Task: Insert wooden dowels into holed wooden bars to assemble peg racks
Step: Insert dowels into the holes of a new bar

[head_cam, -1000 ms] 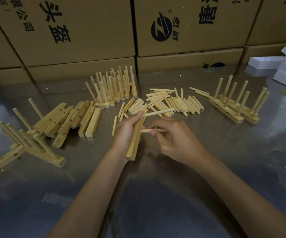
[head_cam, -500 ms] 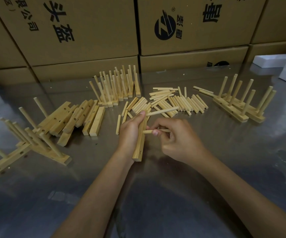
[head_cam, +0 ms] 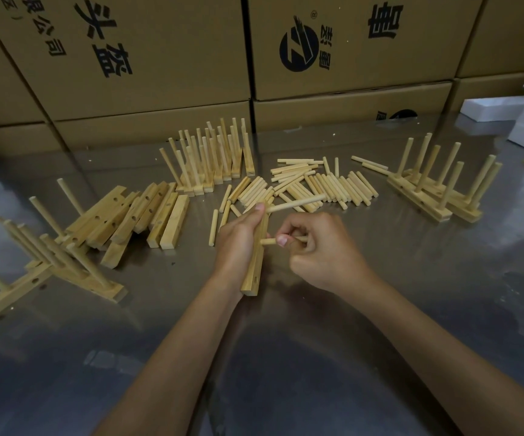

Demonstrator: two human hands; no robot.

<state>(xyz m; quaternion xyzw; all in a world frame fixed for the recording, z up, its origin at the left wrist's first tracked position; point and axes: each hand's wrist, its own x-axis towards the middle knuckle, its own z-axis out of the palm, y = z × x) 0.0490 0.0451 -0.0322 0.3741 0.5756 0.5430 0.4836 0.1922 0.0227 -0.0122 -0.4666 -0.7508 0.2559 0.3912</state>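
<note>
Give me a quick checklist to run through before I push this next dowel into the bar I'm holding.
1. Left hand has a firm grip on the bar: ok.
2. Right hand pinches the dowel: ok.
3. Dowel tip at the bar's side: ok.
4. Tip lined up with a hole: cannot tell, the hand hides it.
5. Upper dowel already seated in the bar: ok.
6. Spare dowels lie on the table: ok.

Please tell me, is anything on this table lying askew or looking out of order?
Nothing looks damaged or spilled. The empty holed bars at left lie in an uneven, overlapping heap, and the racks nearest the left edge rest tilted, their pegs slanting. The loose dowels are scattered but together.
</note>
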